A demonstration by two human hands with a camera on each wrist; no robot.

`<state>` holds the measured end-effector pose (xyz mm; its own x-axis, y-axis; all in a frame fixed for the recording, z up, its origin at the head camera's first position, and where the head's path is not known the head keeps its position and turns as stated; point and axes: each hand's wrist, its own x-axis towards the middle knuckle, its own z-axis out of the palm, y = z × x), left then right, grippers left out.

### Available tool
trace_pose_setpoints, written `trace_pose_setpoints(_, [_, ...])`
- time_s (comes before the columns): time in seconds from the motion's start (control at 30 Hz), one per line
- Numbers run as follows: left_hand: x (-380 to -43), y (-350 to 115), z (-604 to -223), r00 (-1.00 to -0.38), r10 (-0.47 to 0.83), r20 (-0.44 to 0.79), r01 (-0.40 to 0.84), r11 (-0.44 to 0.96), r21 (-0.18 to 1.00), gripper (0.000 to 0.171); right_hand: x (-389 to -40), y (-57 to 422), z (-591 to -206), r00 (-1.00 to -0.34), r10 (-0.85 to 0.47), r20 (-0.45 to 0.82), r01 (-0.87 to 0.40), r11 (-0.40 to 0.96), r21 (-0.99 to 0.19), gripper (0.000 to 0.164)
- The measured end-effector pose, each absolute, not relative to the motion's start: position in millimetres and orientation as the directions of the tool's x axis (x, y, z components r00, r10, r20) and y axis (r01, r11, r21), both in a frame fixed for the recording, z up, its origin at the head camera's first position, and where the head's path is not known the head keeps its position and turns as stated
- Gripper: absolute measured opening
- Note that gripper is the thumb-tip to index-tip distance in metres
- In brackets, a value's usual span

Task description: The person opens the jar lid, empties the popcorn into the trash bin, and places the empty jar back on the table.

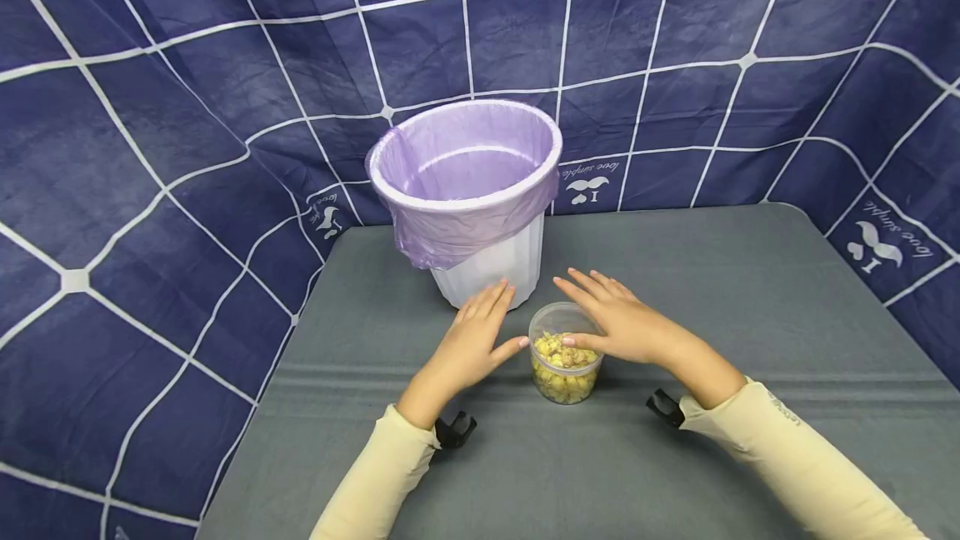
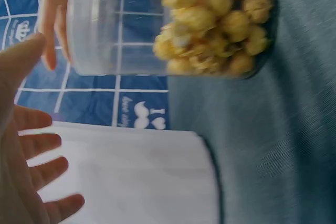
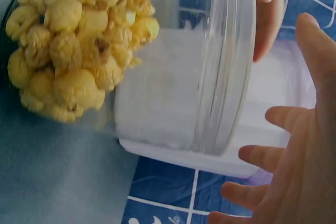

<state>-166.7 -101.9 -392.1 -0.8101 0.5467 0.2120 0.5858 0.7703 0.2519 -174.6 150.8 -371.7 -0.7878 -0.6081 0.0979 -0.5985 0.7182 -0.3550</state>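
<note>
A clear plastic tub (image 1: 566, 386) partly filled with yellow popcorn (image 2: 220, 22) stands upright on the grey table, its top uncovered. On its left side is my left hand (image 1: 468, 344), fingers extended and thumb pointing toward the rim. My right hand (image 1: 626, 325) hovers at the right, its thumb overlapping the tub in the head view. Both wrist views show fingers spread beside the tub, holding nothing. In the right wrist view the popcorn (image 3: 79, 45) fills about the lower half of the tub.
Just behind the tub stands a white trash bin (image 1: 495, 261) lined with a purple bag (image 1: 457, 232) folded over its rim. A blue curtain (image 1: 637, 40) with white grid lines hangs behind and beside the grey table (image 1: 712, 290).
</note>
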Motion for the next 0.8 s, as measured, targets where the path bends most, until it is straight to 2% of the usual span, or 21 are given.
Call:
trace_pose_setpoints(0.23, [-163.8, -99.2, -414.0, -0.796, 0.580, 0.173, 0.587, 0.672, 0.452, 0.079, -168.4, 142.0, -373.5, -0.776, -0.626, 0.075, -0.606, 0.709, -0.360, 0.083])
trace_pose_setpoints(0.47, [-160.6, -90.6, -434.7, -0.794, 0.606, 0.039, 0.479, 0.585, 0.654, 0.095, -163.3, 137.5, -376.4, -0.774, -0.630, 0.066, -0.608, 0.709, -0.359, 0.096])
trace_pose_setpoints(0.67, [-161.4, -79.9, -450.7, -0.779, 0.619, 0.099, 0.436, 0.422, 0.795, 0.100, -162.5, 133.0, -380.0, -0.776, -0.628, 0.064, -0.612, 0.723, -0.320, 0.107])
trace_pose_setpoints(0.8, [-160.3, -73.7, -457.1, -0.787, 0.599, 0.149, 0.415, 0.336, 0.846, 0.103, -162.1, 130.6, -381.9, -0.778, -0.623, 0.081, -0.616, 0.731, -0.294, 0.107])
